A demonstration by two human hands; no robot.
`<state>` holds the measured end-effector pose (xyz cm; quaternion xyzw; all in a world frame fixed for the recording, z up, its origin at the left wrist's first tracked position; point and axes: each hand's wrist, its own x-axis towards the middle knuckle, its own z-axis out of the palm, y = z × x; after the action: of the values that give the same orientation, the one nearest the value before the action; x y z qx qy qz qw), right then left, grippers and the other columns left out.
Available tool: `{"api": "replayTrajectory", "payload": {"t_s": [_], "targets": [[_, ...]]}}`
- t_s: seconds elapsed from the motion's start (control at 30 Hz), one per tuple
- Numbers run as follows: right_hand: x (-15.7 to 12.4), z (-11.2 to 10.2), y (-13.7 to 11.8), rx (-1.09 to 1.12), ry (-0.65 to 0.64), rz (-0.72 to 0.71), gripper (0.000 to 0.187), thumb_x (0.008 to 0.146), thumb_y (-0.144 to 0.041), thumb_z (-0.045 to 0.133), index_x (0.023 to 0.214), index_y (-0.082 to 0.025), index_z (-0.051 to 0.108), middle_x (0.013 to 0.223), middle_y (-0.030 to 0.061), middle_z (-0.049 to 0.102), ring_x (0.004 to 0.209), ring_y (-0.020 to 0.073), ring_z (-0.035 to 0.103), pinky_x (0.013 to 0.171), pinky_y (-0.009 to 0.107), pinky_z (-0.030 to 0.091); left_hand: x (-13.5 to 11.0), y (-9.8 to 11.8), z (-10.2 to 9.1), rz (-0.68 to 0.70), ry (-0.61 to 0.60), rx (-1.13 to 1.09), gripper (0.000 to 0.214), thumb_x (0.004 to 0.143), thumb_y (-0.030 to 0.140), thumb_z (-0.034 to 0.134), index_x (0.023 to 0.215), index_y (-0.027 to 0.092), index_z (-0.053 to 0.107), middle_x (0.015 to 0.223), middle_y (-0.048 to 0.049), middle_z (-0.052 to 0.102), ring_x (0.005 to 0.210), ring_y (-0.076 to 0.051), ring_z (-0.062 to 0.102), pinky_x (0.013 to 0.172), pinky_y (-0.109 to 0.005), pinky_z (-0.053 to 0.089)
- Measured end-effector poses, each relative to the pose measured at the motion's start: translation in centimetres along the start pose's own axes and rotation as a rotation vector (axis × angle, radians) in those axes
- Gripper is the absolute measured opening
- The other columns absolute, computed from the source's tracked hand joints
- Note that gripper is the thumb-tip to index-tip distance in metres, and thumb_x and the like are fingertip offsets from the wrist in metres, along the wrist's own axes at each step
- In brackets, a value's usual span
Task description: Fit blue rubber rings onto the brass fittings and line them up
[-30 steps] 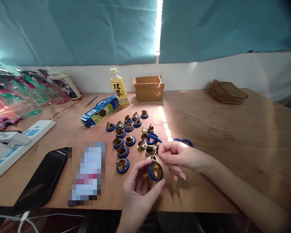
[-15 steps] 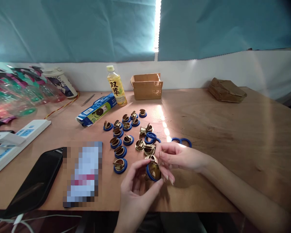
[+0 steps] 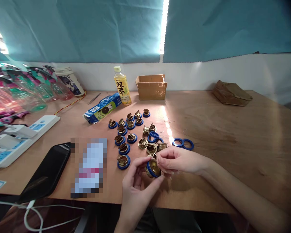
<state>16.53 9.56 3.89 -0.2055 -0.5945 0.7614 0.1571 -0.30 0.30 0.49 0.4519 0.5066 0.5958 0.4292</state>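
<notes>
My left hand (image 3: 138, 189) is closed round a brass drain plug-like fitting (image 3: 154, 167) with a blue ring on its rim, tilted so its domed face points right. The fingertips of my right hand (image 3: 179, 159) are pinched together against the right side of that fitting; what they hold, if anything, is hidden. Several similar brass fittings with blue rings (image 3: 123, 161) lie left of my hands, flaps tilted up. Brass fittings without rings (image 3: 151, 148) sit just beyond my fingers. Loose blue rings (image 3: 188, 144) lie behind my right hand, with others (image 3: 154, 135) piled farther left.
At the back stand a cardboard box (image 3: 151, 90), a yellow drink bottle (image 3: 122, 85) and a folded brown paper bag (image 3: 231, 94). A blue carton (image 3: 103, 108), a black phone (image 3: 47, 171), a blurred-out item (image 3: 91, 168), a power strip (image 3: 47, 121) and spray bottles (image 3: 36, 90) occupy the left.
The view has shifted, so the table items appear slightly farther right. My right fingers have drawn together against the fitting, which stays in my left hand.
</notes>
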Motion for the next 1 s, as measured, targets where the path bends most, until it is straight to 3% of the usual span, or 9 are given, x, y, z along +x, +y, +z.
{"api": "replayTrajectory", "payload": {"t_s": [0.33,0.57,0.73,1.0], "targets": [[0.3,0.1,0.4,0.013,0.097,0.07,0.045,0.081,-0.055,0.073,0.07,-0.016,0.054,0.055,-0.0066,0.051,0.047,0.0056,0.042,0.048,0.019,0.032,0.0,0.4,0.5,0.157,-0.027,0.081,0.038,0.073,0.015,0.082,0.106,0.027,0.067,0.102,0.0014,0.069,0.097,-0.014,0.07,0.089,-0.022,0.058],[0.4,0.1,0.9,-0.066,0.105,0.054,0.043,0.082,-0.052,0.073,0.072,-0.016,0.052,0.059,-0.0057,0.056,0.049,0.0055,0.049,0.048,0.018,0.038,-0.3,-0.2,0.5,0.279,-0.024,0.172,0.043,0.075,0.011,0.079,0.113,0.026,0.066,0.108,-0.002,0.069,0.1,-0.018,0.069,0.092,-0.029,0.057],[0.3,-0.1,1.4,-0.078,0.091,0.024,0.04,0.086,-0.051,0.069,0.074,-0.017,0.051,0.062,-0.0051,0.057,0.05,0.0064,0.054,0.049,0.018,0.045,-0.6,-0.5,0.3,0.296,-0.006,0.245,0.044,0.077,0.012,0.077,0.117,0.027,0.066,0.114,-0.0031,0.069,0.106,-0.021,0.067,0.097,-0.033,0.055],[0.3,0.3,0.7,-0.142,0.1,0.009,0.04,0.085,-0.05,0.07,0.073,-0.017,0.05,0.06,-0.0048,0.057,0.05,0.0074,0.056,0.047,0.018,0.043,-1.0,-1.1,0.1,0.276,0.018,0.25,0.045,0.08,0.013,0.074,0.122,0.027,0.064,0.119,-0.0055,0.068,0.109,-0.022,0.068,0.099,-0.034,0.055]]}}
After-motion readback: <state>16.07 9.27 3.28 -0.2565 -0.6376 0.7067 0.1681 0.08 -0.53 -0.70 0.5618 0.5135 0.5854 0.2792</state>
